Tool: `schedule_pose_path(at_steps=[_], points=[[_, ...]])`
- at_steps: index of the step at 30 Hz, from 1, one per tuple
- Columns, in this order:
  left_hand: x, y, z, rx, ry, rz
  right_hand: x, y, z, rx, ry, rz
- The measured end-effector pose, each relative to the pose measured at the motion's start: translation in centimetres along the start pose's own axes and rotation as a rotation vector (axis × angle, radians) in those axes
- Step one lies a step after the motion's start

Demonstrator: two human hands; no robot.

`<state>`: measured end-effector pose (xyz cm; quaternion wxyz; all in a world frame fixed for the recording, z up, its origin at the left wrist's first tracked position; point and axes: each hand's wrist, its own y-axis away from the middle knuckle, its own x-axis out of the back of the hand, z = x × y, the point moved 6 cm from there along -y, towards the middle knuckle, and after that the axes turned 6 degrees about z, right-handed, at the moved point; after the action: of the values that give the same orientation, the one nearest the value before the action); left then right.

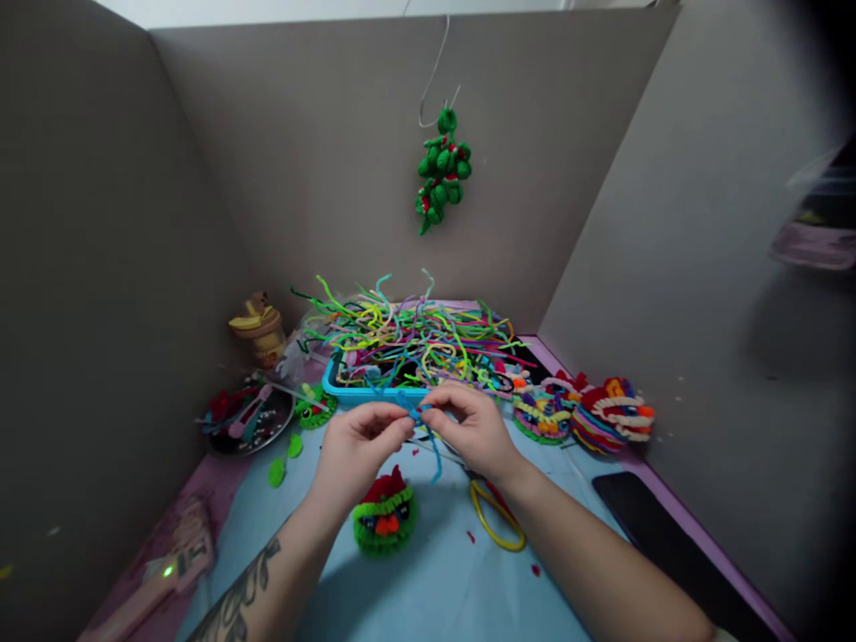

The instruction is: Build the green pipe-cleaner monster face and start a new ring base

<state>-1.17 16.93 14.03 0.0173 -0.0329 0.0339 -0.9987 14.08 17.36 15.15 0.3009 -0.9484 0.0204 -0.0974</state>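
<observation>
Above the light blue mat, the fingertips of both my hands meet around a blue pipe cleaner. My left hand pinches it from one side, and my right hand grips it from the other. One end dangles below the fingers; the bent part between them is mostly hidden. A round green pipe-cleaner figure with a red top and orange beak rests below my left hand. Yellow-handled scissors lie by my right forearm, their blades partly covered.
A blue tray heaped with colourful pipe cleaners stands at the back. Finished figures sit right, above a dark flat slab. A metal dish and a glue gun with a green light are left. Grey partitions enclose the desk.
</observation>
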Motion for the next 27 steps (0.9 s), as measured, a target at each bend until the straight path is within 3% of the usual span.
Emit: schedule_pose_path(at_steps=[15, 21, 27], points=[[-0.1, -0.4, -0.7, 0.058, 0.067, -0.087, -0.4, -0.3, 1.0, -0.082, 0.006, -0.094], [-0.1, -0.9, -1.8, 0.172, 0.184, -0.110, -0.4, -0.4, 0.9, -0.054, 0.007, -0.136], [1.1, -2.4, -3.3, 0.272, 0.360, 0.021, 3.6, -1.6, 0.2, -0.083, 0.038, 0.074]])
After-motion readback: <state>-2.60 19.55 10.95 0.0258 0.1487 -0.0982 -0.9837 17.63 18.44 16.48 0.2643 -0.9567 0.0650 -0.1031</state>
